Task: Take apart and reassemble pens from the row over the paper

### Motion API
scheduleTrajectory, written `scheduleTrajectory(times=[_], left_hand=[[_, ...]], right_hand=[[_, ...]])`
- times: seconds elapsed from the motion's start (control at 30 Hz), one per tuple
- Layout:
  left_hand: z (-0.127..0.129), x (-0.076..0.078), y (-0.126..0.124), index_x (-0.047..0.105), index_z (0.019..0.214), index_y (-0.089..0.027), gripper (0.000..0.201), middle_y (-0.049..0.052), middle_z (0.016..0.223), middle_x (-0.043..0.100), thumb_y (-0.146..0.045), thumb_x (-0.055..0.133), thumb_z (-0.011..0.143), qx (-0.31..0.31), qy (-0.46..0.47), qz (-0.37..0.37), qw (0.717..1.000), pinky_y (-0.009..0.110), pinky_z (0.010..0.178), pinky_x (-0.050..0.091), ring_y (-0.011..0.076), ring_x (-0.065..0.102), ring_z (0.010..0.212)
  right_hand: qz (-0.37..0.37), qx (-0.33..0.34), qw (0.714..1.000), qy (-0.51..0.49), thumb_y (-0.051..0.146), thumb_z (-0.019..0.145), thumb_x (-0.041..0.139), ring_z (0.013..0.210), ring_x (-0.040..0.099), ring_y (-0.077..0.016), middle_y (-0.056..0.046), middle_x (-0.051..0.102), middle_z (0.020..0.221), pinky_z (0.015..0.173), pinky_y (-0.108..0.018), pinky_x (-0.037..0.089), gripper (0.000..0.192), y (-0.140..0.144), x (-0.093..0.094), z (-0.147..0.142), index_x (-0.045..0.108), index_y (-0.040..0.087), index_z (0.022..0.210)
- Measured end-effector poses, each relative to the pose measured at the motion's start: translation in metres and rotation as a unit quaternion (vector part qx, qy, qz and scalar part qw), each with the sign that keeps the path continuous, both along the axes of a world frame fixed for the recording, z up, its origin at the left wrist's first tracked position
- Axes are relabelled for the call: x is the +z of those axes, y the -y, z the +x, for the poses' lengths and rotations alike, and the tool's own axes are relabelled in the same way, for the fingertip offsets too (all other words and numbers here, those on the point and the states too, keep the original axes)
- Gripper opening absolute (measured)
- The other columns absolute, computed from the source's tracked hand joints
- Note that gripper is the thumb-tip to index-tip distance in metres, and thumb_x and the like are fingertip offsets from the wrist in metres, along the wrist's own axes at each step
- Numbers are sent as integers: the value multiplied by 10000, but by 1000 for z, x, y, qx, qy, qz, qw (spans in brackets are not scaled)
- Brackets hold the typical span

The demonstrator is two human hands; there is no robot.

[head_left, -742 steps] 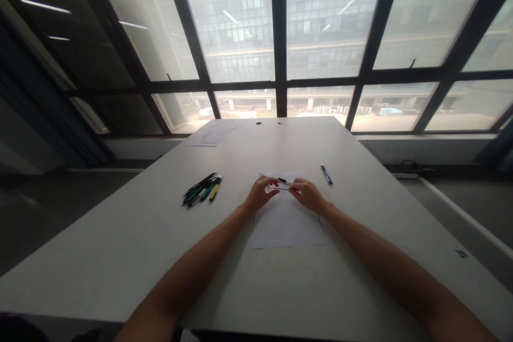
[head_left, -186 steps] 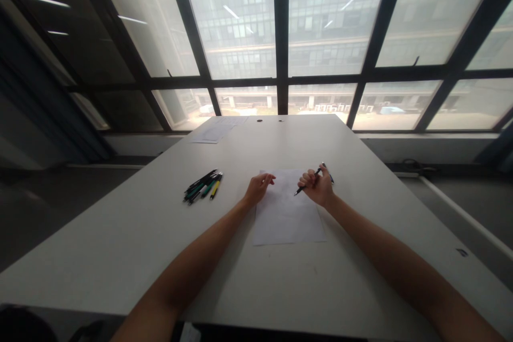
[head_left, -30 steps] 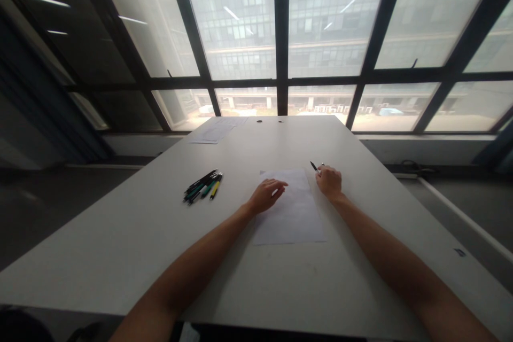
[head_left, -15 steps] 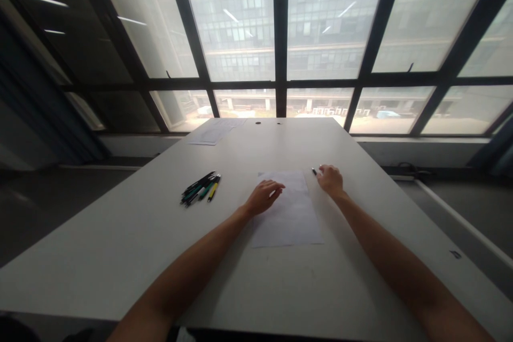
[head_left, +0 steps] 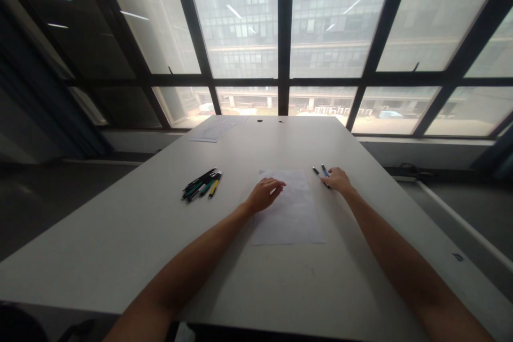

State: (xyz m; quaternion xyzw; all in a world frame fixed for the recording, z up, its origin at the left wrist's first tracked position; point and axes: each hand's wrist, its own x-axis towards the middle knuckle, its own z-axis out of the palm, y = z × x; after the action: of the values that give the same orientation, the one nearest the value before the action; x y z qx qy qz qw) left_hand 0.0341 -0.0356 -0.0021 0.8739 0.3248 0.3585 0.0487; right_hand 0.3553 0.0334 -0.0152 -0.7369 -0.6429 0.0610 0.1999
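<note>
My left hand (head_left: 265, 195) rests over the left part of a white sheet of paper (head_left: 290, 224), fingers stretched out, holding nothing. To the right of the sheet, my right hand (head_left: 340, 179) has its fingers closed at the lower end of a blue pen (head_left: 325, 170); the rest of that pen is hidden by the fingers. A black pen (head_left: 316, 171) lies slanted on the table just left of the blue one, its lower end close by my right fingertips. Left of the sheet lies a pile of pens (head_left: 199, 186), black and green, with a yellow pen (head_left: 215, 185) at its right side.
More sheets of paper (head_left: 214, 129) lie at the far left corner of the white table (head_left: 120, 256). Two small round spots, one a dark hole (head_left: 259, 121), sit near the far edge. Tall windows (head_left: 244, 26) stand behind the table, and a small dark mark (head_left: 457, 257) is at the right.
My right hand has shifted slightly to the right. The blue pen and more of the black pen now show beside it. My left hand stays over the sheet.
</note>
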Motion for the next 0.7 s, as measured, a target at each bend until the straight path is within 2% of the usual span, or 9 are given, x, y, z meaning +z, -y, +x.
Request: scheduleTrajectory(times=[0.1, 0.23, 0.7], left_hand=[[0, 0, 0, 674, 1051, -210, 227, 61, 933, 729, -271, 469, 975, 1, 1, 2, 1000, 338, 868, 475, 167, 664, 870], [0, -1, 0, 672, 1047, -209, 216, 56, 937, 729, -265, 477, 972, 5, 0, -1, 1000, 336, 866, 474, 165, 660, 865], [1, -1, 0, 677, 1047, -214, 237, 62, 940, 729, -292, 463, 980, 1, -6, -9, 1000, 341, 867, 481, 170, 662, 879]], right_hand=[[12, -22, 1000, -11, 381, 747, 688, 904, 683, -249, -144, 739, 929, 701, -260, 463, 264, 0, -2, -1, 736, 169, 898], [17, -43, 999, -8, 395, 781, 654, 842, 695, -253, -158, 737, 858, 683, -277, 467, 262, 0, -4, -1, 746, 159, 849], [39, -58, 997, 36, 364, 832, 598, 832, 698, -277, -213, 720, 859, 707, -309, 492, 311, 2, -8, -4, 733, 94, 907]])
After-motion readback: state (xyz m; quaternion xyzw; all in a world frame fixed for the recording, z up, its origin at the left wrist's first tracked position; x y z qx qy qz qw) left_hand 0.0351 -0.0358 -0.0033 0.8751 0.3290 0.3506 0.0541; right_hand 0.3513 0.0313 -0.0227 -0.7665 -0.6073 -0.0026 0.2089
